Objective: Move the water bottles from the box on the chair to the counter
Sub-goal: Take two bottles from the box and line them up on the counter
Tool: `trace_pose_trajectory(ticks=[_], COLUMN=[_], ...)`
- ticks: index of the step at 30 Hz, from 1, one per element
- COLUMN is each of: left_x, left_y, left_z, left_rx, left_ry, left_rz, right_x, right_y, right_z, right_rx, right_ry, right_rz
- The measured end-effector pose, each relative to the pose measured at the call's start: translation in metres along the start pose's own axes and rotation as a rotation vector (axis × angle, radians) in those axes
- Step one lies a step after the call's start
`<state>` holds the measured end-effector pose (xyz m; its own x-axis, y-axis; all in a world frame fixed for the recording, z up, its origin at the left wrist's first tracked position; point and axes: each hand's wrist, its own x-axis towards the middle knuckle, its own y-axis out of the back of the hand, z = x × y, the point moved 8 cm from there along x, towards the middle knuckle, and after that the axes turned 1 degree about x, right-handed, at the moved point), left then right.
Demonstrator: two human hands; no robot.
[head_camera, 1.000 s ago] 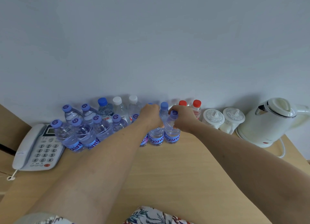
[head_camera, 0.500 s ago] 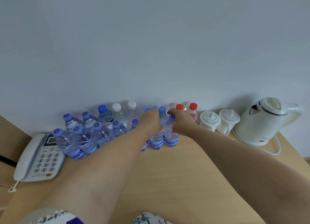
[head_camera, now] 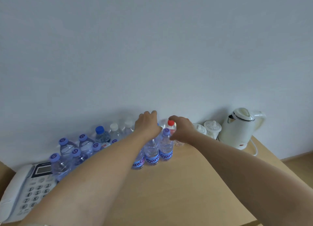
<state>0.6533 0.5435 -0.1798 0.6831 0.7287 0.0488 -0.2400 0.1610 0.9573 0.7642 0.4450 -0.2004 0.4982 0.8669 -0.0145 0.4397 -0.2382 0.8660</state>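
Many water bottles stand along the wall on the wooden counter (head_camera: 177,192). Several with purple caps (head_camera: 64,141) cluster at the left, and behind them are a blue-capped bottle (head_camera: 100,132) and white-capped ones (head_camera: 114,129). In the middle, two purple-labelled bottles stand upright side by side (head_camera: 151,151) (head_camera: 166,146). My left hand (head_camera: 148,124) hovers over the left one with its fingers reaching toward the wall and hides its cap. My right hand (head_camera: 182,131) is loosely curled beside the right one, whose cap is free, with a fingertip by a red-capped bottle (head_camera: 171,124). The box and chair are out of view.
A white desk phone (head_camera: 25,192) sits at the counter's left end. Two white lidded cups (head_camera: 212,128) and a white electric kettle (head_camera: 240,129) with its cord stand at the right by the wall. The counter's right edge runs diagonally past the kettle.
Both hands gripped the necks of the two middle bottles before. They have now let go and lifted toward the wall, and the bottles stay standing. The camera has tilted slightly.
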Motion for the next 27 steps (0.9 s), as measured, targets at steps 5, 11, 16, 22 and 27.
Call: trace_pose_trajectory(ticks=[5, 11, 16, 22, 27], left_x=[-0.006, -0.03, -0.068, -0.139, -0.224], left_y=[0.01, 0.015, 0.012, -0.006, -0.028], left_z=[0.058, 0.159, 0.257, 0.394, 0.518], left_rx=[-0.032, -0.039, -0.048, -0.04, -0.057], left_ry=[-0.159, -0.371, -0.54, -0.738, -0.893], left_rz=[-0.001, -0.024, -0.061, -0.087, -0.113], right_x=[-0.038, -0.107, -0.184, -0.303, -0.429], right_y=[0.04, 0.106, 0.162, 0.222, 0.271], right_z=[0.027, 0.081, 0.133, 0.21, 0.279], right_rx=[-0.028, -0.051, -0.066, -0.073, -0.098], right_ry=[-0.122, -0.295, -0.433, -0.6, -0.748], right_rz=[0.1, 0.2, 0.317, 0.439, 0.523])
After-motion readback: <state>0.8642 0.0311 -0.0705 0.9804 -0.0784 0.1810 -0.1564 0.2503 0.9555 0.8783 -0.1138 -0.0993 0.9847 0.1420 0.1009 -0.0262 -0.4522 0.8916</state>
